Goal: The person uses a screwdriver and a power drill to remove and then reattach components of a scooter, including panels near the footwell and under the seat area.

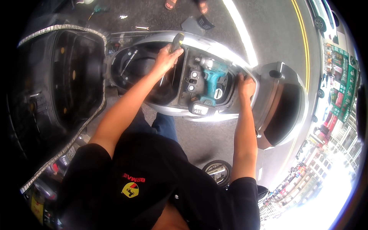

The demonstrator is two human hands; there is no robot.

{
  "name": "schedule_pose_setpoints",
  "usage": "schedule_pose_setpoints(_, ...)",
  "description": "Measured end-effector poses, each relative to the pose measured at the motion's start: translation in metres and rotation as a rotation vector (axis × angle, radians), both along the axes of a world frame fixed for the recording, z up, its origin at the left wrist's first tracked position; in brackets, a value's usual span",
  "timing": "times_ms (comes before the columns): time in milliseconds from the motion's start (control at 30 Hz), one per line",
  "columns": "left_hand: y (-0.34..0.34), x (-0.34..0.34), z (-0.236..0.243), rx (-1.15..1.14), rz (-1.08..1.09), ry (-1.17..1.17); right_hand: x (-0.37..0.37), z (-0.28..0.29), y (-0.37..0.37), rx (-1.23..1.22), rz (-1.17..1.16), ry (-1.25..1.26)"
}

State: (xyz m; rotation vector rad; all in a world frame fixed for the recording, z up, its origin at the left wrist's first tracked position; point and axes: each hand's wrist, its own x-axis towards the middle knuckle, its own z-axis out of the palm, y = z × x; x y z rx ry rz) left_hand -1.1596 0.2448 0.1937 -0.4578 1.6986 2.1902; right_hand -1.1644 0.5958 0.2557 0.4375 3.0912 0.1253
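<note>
My left hand (pixel 167 59) is closed round the black and yellow handle of a screwdriver (pixel 177 42). The shaft points down over the open black storage bin (pixel 147 57) of a silver scooter. My right hand (pixel 247 87) curls its fingers over the inner edge of the scooter's body panel (pixel 224 50), towards the tail. Between my hands, a teal cordless impact wrench (pixel 211 82) with its battery lies on the scooter, beside a round cap (pixel 219 93). A long metal tool (pixel 129 62), perhaps a ratchet, rests in the bin.
The raised black seat (pixel 82 73) fills the left side. A silver tail section (pixel 283 111) with a dark panel is at right. On the ground lie a spanner (pixel 142 28) and a grey box-like piece (pixel 193 25). Another person's feet (pixel 170 4) stand beyond; a wheel (pixel 217 172) is near me.
</note>
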Motion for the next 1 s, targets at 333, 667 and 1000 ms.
schedule_pose_setpoints(333,0.092,-0.129,-0.017,-0.538,-0.368,0.382,0.001,0.002,-0.012,-0.221,0.019,0.033)
schedule_pose_setpoints(667,0.119,-0.137,-0.052,-0.641,-0.448,0.344,-0.003,0.008,-0.012,-0.058,-0.111,-0.101)
schedule_pose_setpoints(1000,0.115,-0.148,-0.065,-0.685,-0.399,0.233,-0.01,0.011,-0.016,-0.198,-0.013,-0.116)
